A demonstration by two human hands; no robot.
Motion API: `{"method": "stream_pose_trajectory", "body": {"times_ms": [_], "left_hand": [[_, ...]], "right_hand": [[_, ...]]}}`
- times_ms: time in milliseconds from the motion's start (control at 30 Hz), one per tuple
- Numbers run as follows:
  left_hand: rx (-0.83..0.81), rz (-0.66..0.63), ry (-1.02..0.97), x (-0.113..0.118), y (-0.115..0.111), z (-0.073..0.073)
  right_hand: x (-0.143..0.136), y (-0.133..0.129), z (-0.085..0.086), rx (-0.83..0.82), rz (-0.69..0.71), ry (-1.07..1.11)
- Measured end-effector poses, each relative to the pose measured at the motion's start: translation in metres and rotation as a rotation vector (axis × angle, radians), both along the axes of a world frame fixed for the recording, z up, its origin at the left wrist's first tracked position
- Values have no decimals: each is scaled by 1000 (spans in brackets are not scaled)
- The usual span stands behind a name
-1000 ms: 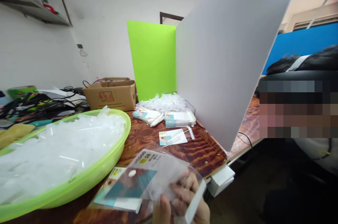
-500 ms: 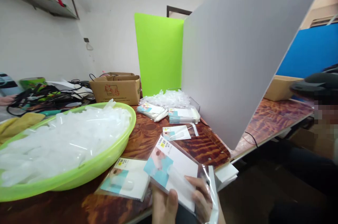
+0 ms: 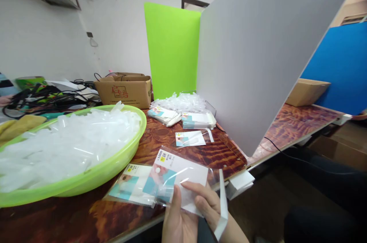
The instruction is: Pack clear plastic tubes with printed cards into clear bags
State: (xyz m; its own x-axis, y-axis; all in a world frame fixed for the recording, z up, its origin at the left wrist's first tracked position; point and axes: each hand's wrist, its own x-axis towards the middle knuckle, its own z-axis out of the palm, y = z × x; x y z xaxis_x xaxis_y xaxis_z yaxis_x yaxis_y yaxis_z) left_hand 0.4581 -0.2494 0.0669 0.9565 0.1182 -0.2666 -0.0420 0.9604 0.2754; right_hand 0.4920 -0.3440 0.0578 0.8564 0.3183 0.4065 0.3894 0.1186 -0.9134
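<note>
A printed white-and-blue card in a clear plastic sleeve (image 3: 187, 168) is held in front of me at the table's front edge. My left hand (image 3: 180, 216) grips its lower edge, thumb on top and fingers beneath. My right hand (image 3: 210, 203) is closed on its right part, index finger and thumb near the card's face. The sleeve's open flap with a white strip (image 3: 221, 208) hangs over my right wrist. Partly under the held sleeve lies another bagged card (image 3: 133, 183). Further back rests a single bagged card (image 3: 190, 138), its flap out to the right.
A green basin (image 3: 99, 182) heaped with translucent white plastic pieces (image 3: 83, 140) stands at left. Behind are card stacks (image 3: 197, 120), a pile of clear pieces (image 3: 180, 101) and a cardboard box (image 3: 123, 92). A grey partition (image 3: 243, 63) rises at right; white papers (image 3: 241, 183) jut below it.
The held sleeve has shifted left and flattened over the bagged card beneath it. My right fingers have moved left across the card. A blurred person at the right has left that spot.
</note>
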Motion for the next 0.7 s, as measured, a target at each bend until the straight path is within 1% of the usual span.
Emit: {"method": "stream_pose_trajectory", "body": {"times_ms": [67,167,233,333,400,433,500,567,600,633,667,700], "left_hand": [[-2,-5,-19,0,5,3],[-12,-39,-47,-1,9,2],[-40,18,-43,-1,9,-2],[-68,99,-31,-1,6,-7],[-62,117,-18,-2,4,-7],[-48,120,-13,-3,5,-5],[-3,117,-14,-5,8,3],[74,129,0,-5,15,15],[130,152,28,-3,20,21],[201,174,64,-1,24,26],[290,174,91,1,28,28],[399,137,98,3,31,29]], "right_hand": [[-4,2,1,2,49,34],[-8,6,4,-43,56,144],[-7,9,7,-85,70,180],[-1,11,13,-131,194,150],[1,11,16,-137,236,99],[1,11,17,-127,219,78],[-1,13,18,-42,102,100],[-6,16,21,124,-34,178],[-8,18,24,223,-58,233],[-8,20,27,313,-54,290],[-7,22,31,371,-20,333],[-5,23,35,394,11,372]]}}
